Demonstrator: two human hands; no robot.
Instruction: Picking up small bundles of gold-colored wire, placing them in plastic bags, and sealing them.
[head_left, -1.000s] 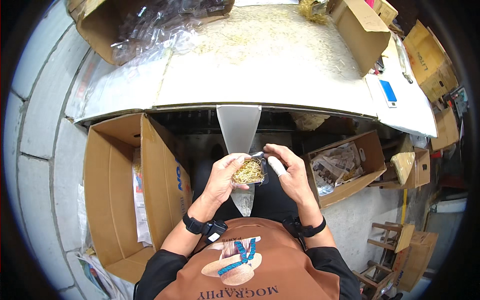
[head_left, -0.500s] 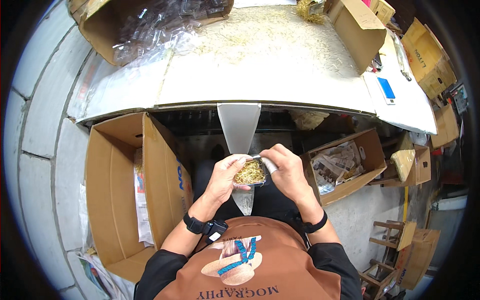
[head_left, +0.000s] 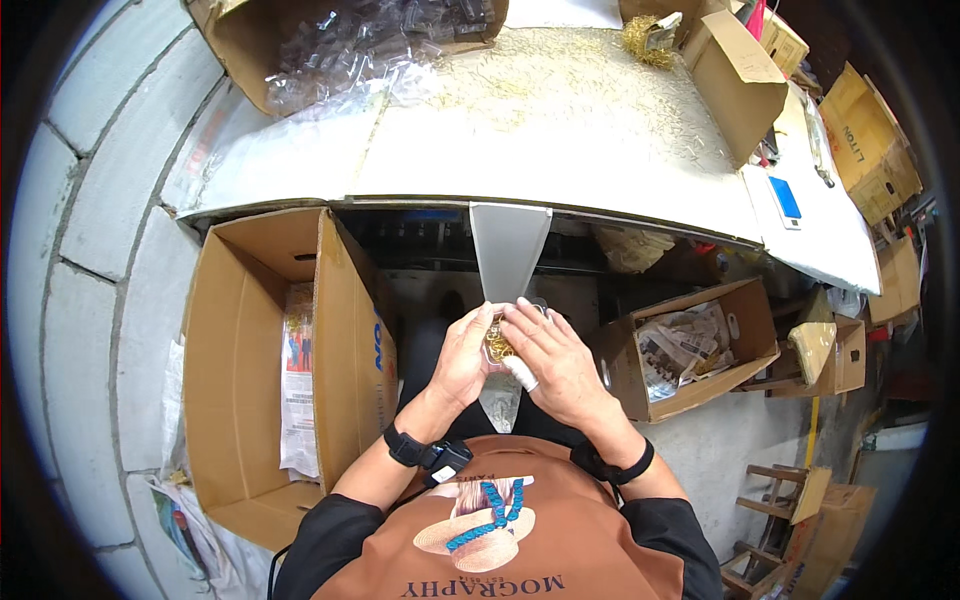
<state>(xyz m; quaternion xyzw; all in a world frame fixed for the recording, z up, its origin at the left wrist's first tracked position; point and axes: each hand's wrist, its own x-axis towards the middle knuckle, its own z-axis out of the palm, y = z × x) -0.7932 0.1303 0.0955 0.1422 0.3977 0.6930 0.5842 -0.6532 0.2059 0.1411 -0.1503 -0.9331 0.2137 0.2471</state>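
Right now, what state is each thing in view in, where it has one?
Left grip: holding the clear box.
Right grip: laid over the box, fingers extended.
Clear box: partly covered, gold-coloured pieces inside; closure hidden.
Large left carton: open, newspaper inside.
Nearer right carton: open, newspaper inside.
Upper-left carton: open, clear plastic packaging inside.

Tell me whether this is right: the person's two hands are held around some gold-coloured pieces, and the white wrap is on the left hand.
Not quite: the white wrap is on the right hand, not the left hand, as the head view shows. Both hands are indeed held around gold-coloured pieces.
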